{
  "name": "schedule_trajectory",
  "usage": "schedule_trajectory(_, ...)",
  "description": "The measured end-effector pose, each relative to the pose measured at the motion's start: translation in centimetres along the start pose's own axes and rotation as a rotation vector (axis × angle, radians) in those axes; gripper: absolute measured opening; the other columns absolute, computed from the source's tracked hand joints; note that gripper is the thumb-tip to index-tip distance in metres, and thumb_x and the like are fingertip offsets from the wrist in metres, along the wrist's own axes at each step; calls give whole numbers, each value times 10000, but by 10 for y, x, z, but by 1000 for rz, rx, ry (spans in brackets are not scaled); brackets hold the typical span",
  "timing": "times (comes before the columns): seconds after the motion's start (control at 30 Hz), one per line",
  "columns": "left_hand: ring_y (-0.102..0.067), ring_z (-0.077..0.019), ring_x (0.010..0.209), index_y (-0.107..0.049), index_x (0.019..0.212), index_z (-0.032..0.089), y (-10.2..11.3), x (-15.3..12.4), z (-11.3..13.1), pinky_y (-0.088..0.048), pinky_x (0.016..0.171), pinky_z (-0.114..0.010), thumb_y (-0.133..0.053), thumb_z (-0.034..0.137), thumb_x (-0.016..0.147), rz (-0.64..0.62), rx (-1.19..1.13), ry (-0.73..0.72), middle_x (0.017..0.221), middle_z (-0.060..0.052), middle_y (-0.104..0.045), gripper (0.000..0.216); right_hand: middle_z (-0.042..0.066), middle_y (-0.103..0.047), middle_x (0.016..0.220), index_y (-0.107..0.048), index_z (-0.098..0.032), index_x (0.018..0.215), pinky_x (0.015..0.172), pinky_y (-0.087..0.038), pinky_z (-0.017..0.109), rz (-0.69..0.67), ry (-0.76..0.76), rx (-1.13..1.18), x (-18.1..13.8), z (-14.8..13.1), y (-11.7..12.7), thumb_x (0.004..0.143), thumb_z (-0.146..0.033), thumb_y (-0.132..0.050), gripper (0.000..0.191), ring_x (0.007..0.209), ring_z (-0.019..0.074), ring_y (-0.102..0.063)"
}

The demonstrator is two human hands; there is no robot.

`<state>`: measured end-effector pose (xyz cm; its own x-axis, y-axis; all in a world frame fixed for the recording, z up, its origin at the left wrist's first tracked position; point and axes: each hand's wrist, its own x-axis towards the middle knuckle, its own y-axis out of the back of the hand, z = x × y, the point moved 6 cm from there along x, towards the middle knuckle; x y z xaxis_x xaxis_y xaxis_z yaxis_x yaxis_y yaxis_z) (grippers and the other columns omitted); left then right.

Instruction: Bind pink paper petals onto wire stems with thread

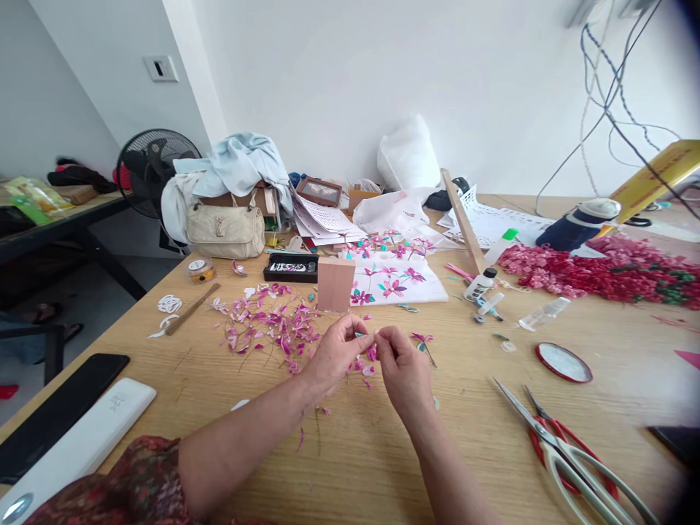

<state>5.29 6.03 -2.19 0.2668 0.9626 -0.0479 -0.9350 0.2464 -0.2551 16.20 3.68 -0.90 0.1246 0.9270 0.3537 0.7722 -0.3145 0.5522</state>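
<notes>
My left hand point(337, 350) and my right hand point(403, 368) meet above the middle of the wooden table point(350, 467). Both pinch a small pink paper piece point(372, 353) held between the fingertips. A scatter of pink paper petals and thin stems point(270, 327) lies just left of my hands. A finished small pink flower point(422, 340) lies to the right of my right hand. Behind them sits a white sheet with glued pink flowers point(397, 281) and a small wooden block point(335, 284).
Scissors point(563, 445) lie at the near right, with a red-rimmed lid point(563, 362) beyond them. Glue bottles point(481, 284) stand by a heap of pink and red flowers point(601, 270). A phone point(55, 412) and white case point(82, 445) lie near left. A beige bag point(225, 230) and fan point(150, 171) stand at the back.
</notes>
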Motion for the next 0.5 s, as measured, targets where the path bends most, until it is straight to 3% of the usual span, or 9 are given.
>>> schedule_trajectory(0.17, -504, -95, 627, -516, 771, 150, 6, 6, 8, -402, 577, -208, -524, 434, 763, -176, 163, 24, 719, 10, -496, 285, -38, -455, 490, -469, -219, 650, 448, -309, 205, 15, 63, -95, 0, -4, 2, 813, -265, -403, 182, 438, 113, -416)
schedule_trajectory(0.3, -474, -103, 624, -625, 748, 128, 7, 12, 12, -361, 569, -203, -539, 347, 760, -299, 439, -36, 664, 1, -537, 236, -37, -472, 492, -484, -222, 664, 442, -299, 203, 11, 99, -134, -1, -6, 0, 819, -260, -401, 181, 431, 113, -416)
schedule_trajectory(0.5, -430, -91, 554, -680, 663, 112, 11, 19, 3, -313, 524, -208, -609, 258, 683, -336, 434, 24, 590, 2, -532, 164, -44, -458, 481, -498, -217, 677, 449, -306, 199, -11, 113, -167, -3, -6, -1, 829, -271, -401, 188, 428, 110, -422)
